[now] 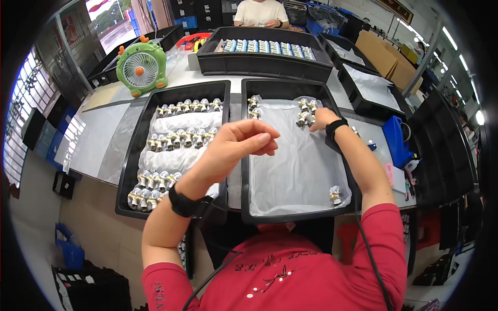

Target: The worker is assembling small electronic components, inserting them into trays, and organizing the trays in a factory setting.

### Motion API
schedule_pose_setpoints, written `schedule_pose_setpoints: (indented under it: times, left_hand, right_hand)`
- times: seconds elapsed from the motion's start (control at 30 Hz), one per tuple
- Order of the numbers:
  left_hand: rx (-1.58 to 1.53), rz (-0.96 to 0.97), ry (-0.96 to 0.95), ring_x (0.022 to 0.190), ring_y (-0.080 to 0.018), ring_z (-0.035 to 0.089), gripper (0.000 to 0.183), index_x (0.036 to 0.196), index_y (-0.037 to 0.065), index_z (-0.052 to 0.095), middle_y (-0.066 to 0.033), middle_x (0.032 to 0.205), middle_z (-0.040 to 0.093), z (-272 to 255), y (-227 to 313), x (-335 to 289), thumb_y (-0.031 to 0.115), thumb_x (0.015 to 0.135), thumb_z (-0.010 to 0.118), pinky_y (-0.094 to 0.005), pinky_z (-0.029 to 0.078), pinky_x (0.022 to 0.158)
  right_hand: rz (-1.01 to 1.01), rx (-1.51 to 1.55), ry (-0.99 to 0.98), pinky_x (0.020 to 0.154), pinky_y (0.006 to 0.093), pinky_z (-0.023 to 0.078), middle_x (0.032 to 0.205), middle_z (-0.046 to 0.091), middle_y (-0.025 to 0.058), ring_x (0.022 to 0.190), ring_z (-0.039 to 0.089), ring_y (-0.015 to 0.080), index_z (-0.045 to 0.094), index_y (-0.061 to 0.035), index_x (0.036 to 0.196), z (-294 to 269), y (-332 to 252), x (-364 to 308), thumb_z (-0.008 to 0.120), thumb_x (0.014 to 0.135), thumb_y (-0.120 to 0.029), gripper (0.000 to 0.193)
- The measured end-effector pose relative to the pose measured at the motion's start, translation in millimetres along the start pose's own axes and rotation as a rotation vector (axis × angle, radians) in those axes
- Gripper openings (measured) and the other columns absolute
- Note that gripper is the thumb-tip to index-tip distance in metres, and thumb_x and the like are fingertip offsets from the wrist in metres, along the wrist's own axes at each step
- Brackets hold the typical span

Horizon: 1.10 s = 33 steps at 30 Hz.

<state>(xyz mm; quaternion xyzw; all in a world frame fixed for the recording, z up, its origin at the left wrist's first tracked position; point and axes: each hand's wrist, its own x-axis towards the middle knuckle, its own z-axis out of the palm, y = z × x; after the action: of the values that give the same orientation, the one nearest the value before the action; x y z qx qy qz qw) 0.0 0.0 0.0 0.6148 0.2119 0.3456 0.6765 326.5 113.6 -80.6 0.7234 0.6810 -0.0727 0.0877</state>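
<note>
My right hand point(323, 119) reaches into the right black tray point(248, 176), its bent fingers closed at a small figurine point(313, 119) in the upper right cluster. That figurine is partly hidden by the fingers. Above the tray's left wall my left hand point(245, 139) hangs with its fingers curled in toward the thumb. Whatever it may hold is hidden. The figurines are white-haired with dark bases and yellow touches. In the same lined tray, a few more figurines point(253, 106) stand at the upper left, and a single figurine point(335, 196) is at the lower right corner.
The left black tray point(136, 155) carries rows of figurines point(181, 139) between white sheets. Behind stands a black bin point(264, 65) of blue-and-white pieces. A green fan point(140, 70) is at the left, a blue tape dispenser point(397, 140) at the right. A person point(261, 13) sits opposite.
</note>
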Motion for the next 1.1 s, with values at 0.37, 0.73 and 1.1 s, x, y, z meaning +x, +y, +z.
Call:
schedule_pose_setpoints:
  times: [0.37, 0.73, 1.1]
  left_hand:
    - [-0.165, -0.218, 0.156, 0.1, -0.0122, 0.056, 0.033, 0.118, 0.005, 0.053, -0.0063, 0.11, 0.057, -4, -41, 2, 0.018, 0.089, 0.059, -0.0268, 0.045, 0.086]
    - [-0.422, -0.22, 0.124, 0.104, -0.0222, 0.056, 0.044, 0.132, 0.006, 0.037, -0.0076, 0.112, 0.054, 0, -54, 7, 0.023, 0.094, 0.05, -0.0357, 0.047, 0.088]
    - [-0.633, -0.083, 0.006, 0.11, -0.0261, 0.054, 0.037, 0.13, 0.007, 0.036, -0.0131, 0.114, 0.053, 5, -50, 10, 0.024, 0.098, 0.04, -0.0389, 0.045, 0.091]
  right_hand:
    - [-0.47, 0.41, 0.269, 0.082, 0.0366, 0.045, 0.101, 0.052, 0.0147, 0.097, 0.053, 0.0322, 0.053, -0.0078, 0.106, -26, -39, -64, 0.067, 0.061, -0.018, 0.048]
    - [-0.933, 0.681, 0.451, 0.078, 0.0367, 0.048, 0.109, 0.05, 0.0116, 0.094, 0.055, 0.0308, 0.048, -0.0101, 0.114, -33, -107, -136, 0.073, 0.061, -0.008, 0.059]
    - [-1.001, 0.864, 0.606, 0.063, 0.0275, 0.045, 0.111, 0.052, 0.0091, 0.077, 0.053, 0.019, 0.05, -0.0086, 0.108, -18, -106, -129, 0.079, 0.062, -0.01, 0.055]
